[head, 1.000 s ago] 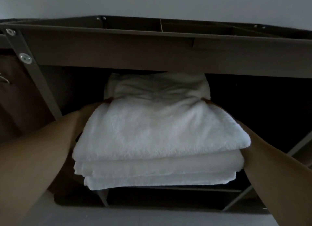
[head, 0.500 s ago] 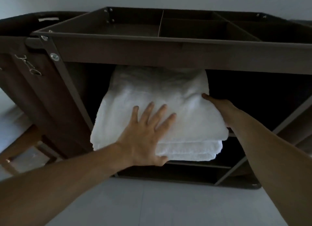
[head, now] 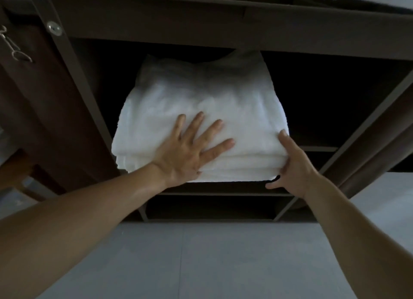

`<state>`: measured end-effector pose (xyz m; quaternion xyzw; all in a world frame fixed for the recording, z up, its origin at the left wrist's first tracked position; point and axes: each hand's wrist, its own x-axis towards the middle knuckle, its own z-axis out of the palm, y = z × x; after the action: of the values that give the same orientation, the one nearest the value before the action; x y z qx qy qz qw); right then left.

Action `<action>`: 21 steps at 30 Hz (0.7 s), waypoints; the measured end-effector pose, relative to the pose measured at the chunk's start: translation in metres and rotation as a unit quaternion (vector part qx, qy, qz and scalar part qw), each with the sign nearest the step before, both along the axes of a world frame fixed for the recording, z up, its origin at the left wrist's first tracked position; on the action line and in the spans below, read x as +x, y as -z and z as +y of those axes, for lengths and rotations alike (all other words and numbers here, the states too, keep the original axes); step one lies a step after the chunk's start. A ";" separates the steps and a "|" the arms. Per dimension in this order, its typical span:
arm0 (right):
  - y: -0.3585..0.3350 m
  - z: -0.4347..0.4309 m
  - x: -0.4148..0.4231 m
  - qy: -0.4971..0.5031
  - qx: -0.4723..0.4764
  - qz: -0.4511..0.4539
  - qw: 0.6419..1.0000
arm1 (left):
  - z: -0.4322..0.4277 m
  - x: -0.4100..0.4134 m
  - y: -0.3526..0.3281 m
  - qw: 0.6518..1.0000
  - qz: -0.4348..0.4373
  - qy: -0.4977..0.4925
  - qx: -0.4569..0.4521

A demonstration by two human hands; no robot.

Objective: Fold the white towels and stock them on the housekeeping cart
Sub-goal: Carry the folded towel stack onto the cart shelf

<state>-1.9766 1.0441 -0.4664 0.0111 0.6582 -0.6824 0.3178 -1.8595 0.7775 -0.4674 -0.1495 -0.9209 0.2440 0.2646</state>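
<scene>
Nearest us, our left grip (head: 187, 151) lies released, fingers spread flat on the front of the white towels (head: 201, 102), likely to keep the folds down. Our right grip (head: 292, 164) clasps the stack's front right corner, probably to square it. Under the stack is a shelf (head: 223, 188) of the housekeeping cart (head: 201, 30), whose top frame overhangs the stack's back.

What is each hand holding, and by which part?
The right hand grips the towel stack by its front right corner. The left hand holds nothing; it presses flat on the stack's top.
</scene>
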 end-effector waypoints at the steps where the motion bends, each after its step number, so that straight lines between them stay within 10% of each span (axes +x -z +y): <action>1: 0.006 -0.004 0.004 0.010 -0.011 -0.017 1.000 | 0.002 0.004 0.011 0.998 0.047 0.029 0.002; 12: -0.001 -0.027 -0.021 0.062 -0.044 -0.016 0.997 | -0.014 0.006 0.075 0.978 0.206 0.034 -0.020; 21: -0.051 -0.099 -0.068 0.074 -0.056 -0.019 0.995 | -0.097 -0.035 -0.008 0.997 0.071 -0.011 -0.037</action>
<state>-2.0445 0.9450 -0.4152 0.0550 0.6100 -0.7397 0.2788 -1.8948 0.6808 -0.4591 -0.1310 -0.8917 0.2906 0.3214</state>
